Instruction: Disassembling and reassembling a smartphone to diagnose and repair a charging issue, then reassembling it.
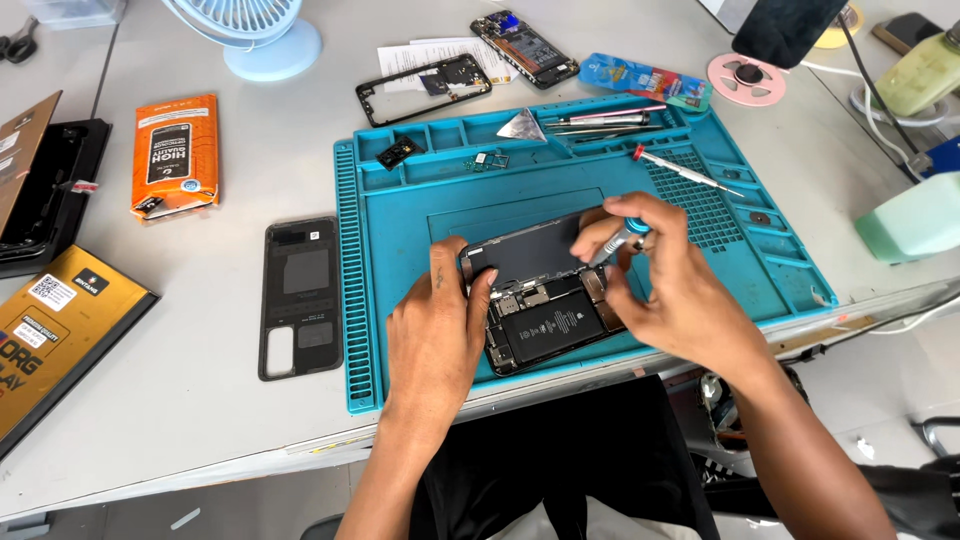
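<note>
An opened smartphone (545, 320) lies on a blue repair mat (400, 230), its black battery and circuit parts showing. Its dark screen panel (525, 250) is lifted at the far side. My left hand (435, 335) rests on the phone's left edge and steadies it, thumb against the frame. My right hand (660, 275) pinches a small screwdriver (622, 240) with a blue and silver handle, its tip pointing down at the phone's upper right part.
On the mat lie a red-handled screwdriver (685, 168), tweezers (600, 120) and a metal triangular pick (522, 126). A black back cover (300, 295) lies left of the mat, an orange box (175, 152) beyond it. Another opened phone (524, 48), a phone frame (423, 88) and a fan (262, 35) sit farther back.
</note>
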